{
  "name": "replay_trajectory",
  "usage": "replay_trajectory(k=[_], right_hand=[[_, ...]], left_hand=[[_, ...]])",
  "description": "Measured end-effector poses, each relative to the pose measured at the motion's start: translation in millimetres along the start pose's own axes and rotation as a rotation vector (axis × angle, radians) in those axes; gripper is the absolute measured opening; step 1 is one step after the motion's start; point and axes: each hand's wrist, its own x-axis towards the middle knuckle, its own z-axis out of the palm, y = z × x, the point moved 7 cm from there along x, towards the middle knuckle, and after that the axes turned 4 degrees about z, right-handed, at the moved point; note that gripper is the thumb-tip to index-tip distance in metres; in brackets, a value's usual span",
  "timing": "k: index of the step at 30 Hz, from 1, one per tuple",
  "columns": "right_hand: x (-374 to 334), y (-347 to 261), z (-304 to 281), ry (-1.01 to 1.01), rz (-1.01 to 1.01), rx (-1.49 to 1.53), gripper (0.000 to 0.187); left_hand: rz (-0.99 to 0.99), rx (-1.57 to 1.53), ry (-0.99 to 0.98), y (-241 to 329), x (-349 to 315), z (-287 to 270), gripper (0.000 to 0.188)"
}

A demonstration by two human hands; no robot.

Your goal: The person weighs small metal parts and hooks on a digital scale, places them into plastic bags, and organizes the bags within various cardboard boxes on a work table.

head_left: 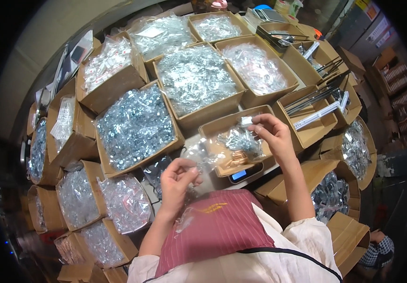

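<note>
My right hand [274,134] is over a small cardboard box [211,129] in front of me, thumb and fingers pinched on a small clear packet [246,121] with a pale, shiny piece in it. Inside that box lie clear bags of silvery hardware [238,140] and a few copper-coloured pieces [237,159]. To the left of the box my left hand [177,181] is closed, its fingertips pressed together; what they hold cannot be made out. Clear plastic [195,154] lies between this hand and the box. Under the box sits a scale with a lit blue display [239,174].
Open boxes of bagged parts surround me: bluish metal pieces [135,129], silvery packets [194,78], pinkish-white packets [256,68]. At right, boxes hold black rods [307,101] and white strips [319,115]. Another person's checked sleeve [378,252] shows at lower right.
</note>
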Motion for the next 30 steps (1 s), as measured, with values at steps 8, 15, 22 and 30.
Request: replay_trajectory(k=[8,15,22,30], right_hand=[[-9.4,42.1,2.4,-0.159,-0.337,-0.974,0.025],[7.5,32.8,4.6,-0.229,0.053,-0.694,0.021],[16.8,51.7,24.0,-0.544,-0.134,-1.033,0.039],[27.2,47.6,3.2,-0.489,-0.408,-1.259,0.036]], left_hand=[[0.035,0.004,0.03,-1.2,4.5,-4.0,0.012],[0.047,-0.045,0.049,-6.8,5.5,-9.8,0.015],[0.025,-0.075,0.091,-11.1,4.6,-15.7,0.016],[-0.004,-0.128,0.11,-18.2,-1.2,-24.0,0.014]])
